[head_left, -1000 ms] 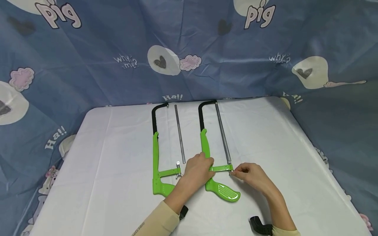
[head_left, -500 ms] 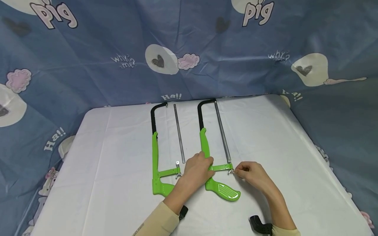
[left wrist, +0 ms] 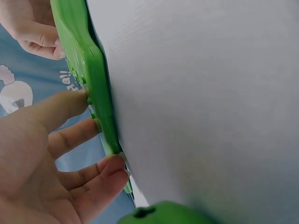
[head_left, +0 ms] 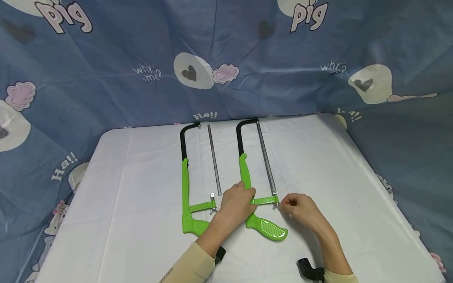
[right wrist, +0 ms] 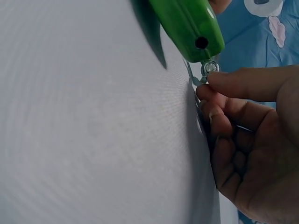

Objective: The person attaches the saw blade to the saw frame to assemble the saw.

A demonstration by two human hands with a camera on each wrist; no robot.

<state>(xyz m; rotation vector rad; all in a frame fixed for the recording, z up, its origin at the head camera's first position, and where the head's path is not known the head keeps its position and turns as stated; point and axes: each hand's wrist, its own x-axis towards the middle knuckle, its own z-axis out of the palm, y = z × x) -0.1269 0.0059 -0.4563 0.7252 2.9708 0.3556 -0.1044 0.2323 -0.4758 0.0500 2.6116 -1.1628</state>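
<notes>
A green and black hacksaw [head_left: 245,171] lies on the white-covered table, its grey blade [head_left: 266,157] running from the black front end to the green crossbar. My left hand [head_left: 236,204] holds the frame down where the crossbar meets it; in the left wrist view, thumb and fingers press along the green frame [left wrist: 96,70]. At the crossbar's end, my right hand [head_left: 302,208] has thumb and index finger pinching the small metal wing nut [right wrist: 210,68]. The fingertips partly cover it. The green handle [head_left: 267,228] points toward me.
Left of this saw lies a second green and black hacksaw frame [head_left: 185,184], its handle partly behind my left forearm. A loose blade [head_left: 214,161] lies beside it, unattached. A blue printed cloth [head_left: 226,47] hangs behind the table [head_left: 148,177].
The right thumb and finger shift slightly at the wing nut, drawing off a little and coming back, and the nut's wings change angle. The left hand and the saws stay in place.
</notes>
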